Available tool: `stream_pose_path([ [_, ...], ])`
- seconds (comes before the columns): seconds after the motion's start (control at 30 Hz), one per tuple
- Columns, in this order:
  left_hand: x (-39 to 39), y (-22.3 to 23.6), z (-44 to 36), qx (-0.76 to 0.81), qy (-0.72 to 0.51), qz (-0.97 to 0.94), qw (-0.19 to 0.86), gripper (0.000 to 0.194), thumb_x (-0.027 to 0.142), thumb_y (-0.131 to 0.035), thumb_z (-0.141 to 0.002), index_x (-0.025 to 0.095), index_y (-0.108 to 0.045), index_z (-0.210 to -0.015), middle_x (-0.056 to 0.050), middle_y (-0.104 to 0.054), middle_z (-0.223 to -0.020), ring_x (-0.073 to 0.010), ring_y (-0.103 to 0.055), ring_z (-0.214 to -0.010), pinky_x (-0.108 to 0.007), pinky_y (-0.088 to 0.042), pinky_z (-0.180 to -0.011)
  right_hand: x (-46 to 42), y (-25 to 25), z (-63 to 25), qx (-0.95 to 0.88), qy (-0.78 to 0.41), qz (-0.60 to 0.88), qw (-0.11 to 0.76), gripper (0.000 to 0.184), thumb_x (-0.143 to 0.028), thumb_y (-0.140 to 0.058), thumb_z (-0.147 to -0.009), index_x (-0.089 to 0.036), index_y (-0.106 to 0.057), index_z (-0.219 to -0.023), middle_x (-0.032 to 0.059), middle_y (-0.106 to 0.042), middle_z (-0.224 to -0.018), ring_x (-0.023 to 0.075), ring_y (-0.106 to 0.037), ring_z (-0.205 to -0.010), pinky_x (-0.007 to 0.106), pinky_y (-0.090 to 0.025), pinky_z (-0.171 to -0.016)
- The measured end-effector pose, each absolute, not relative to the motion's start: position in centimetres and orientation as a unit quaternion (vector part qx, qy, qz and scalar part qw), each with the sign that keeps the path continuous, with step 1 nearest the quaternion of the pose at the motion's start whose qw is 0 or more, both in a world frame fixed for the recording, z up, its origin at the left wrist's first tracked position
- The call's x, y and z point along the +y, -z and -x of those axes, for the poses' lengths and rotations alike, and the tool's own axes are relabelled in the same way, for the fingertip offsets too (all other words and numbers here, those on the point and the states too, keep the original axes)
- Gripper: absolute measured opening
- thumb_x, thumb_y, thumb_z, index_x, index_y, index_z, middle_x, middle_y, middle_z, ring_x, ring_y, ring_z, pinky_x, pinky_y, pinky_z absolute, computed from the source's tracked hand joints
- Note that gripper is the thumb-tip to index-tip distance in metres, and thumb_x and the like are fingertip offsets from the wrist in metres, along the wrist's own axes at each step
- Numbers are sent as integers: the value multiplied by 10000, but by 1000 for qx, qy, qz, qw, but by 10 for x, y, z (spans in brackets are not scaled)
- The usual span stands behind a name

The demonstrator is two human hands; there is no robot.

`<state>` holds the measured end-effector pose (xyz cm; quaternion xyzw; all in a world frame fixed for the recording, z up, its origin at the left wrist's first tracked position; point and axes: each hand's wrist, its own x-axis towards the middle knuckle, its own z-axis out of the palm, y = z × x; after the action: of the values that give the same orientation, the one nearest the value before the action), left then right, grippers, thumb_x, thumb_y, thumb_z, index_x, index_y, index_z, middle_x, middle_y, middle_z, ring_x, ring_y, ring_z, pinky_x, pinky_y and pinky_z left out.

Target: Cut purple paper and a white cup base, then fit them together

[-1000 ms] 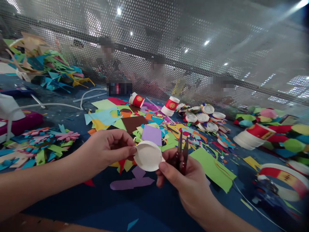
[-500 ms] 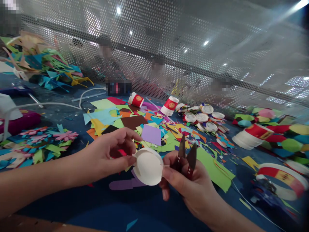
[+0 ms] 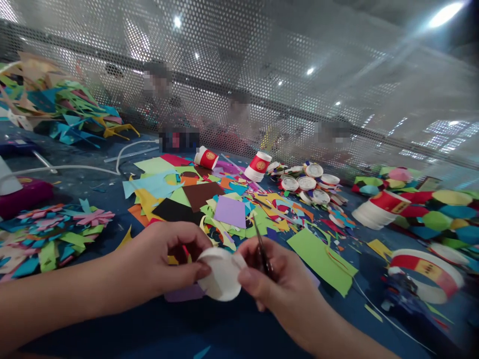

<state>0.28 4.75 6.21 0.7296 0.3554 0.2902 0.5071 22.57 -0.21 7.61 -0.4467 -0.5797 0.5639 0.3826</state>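
A shallow, round white paper piece (image 3: 221,280) is held above the near middle of a dark blue counter (image 3: 164,331), its edges pinched by the fingers of a left hand (image 3: 174,269) and a right hand (image 3: 279,276), the latter also gripping dark metal snips (image 3: 263,252). Beyond lies a square purple paper sheet (image 3: 230,211); to the right, a rectangular lime-green paper sheet (image 3: 322,258). Far across, a red-and-white paper cup (image 3: 258,166) sits before a perforated grey screen (image 3: 232,55).

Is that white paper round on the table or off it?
Off it: the white paper round is held up, left hand pinching one edge, right hand the other.
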Motion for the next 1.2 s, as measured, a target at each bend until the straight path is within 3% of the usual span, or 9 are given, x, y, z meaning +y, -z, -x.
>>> stream_pose_path([
  [0.1,48,-69,-1,354,-346,-624,605,328,472,-776,-816,170,-649,-825,-4,-662,-758,-127,-613,-692,-174,-483,-605,1,-75,-233,-589,-503,450,444,506,-682,-662,-864,-220,-560,-1043,-46,-507,-785,43,-275,-477,221,-214,-409],
  [0.2,51,-71,1,338,-374,-585,635,374,488,-810,-801,164,-629,-846,-15,-676,-784,-138,-641,-713,-184,-511,-624,2,-73,-239,-606,-472,474,431,502,-718,-575,-904,-234,-517,-1027,-43,-470,-822,58,-273,-516,224,-215,-426],
  [0.33,52,-64,3,311,-388,-586,639,328,445,-815,-823,163,-648,-829,-17,-686,-793,-116,-622,-698,-158,-500,-605,1,-75,-240,-609,-512,489,357,501,-703,-620,-879,-228,-502,-988,-40,-440,-814,86,-298,-589,219,-269,-473],
  [0.47,50,-61,3,287,-387,-605,634,272,413,-794,-853,176,-663,-834,12,-665,-767,-92,-599,-679,-130,-493,-596,-1,-79,-236,-648,-505,481,306,407,-614,-584,-941,-210,-532,-931,-32,-441,-778,105,-333,-638,236,-285,-518],
  [0.83,32,-77,-8,380,-366,-660,535,165,341,-747,-794,198,-671,-762,39,-627,-683,-83,-517,-639,-130,-400,-577,-11,-67,-235,-606,-594,437,300,474,-696,-453,-980,-229,-527,-946,-45,-404,-718,106,-324,-611,247,-300,-564],
  [1.0,33,-69,-8,359,-348,-659,561,198,362,-721,-823,185,-647,-773,33,-616,-690,-84,-506,-622,-128,-392,-546,-10,-58,-230,-508,-691,411,311,533,-742,-500,-928,-212,-489,-872,-68,-348,-709,70,-222,-546,209,-203,-492],
  [1.2,37,-63,-5,337,-347,-646,591,196,352,-726,-856,185,-649,-787,43,-624,-695,-73,-527,-610,-105,-418,-535,-8,-57,-230,-524,-688,392,314,517,-683,-488,-966,-191,-499,-807,-69,-349,-668,62,-217,-525,196,-189,-456],
])
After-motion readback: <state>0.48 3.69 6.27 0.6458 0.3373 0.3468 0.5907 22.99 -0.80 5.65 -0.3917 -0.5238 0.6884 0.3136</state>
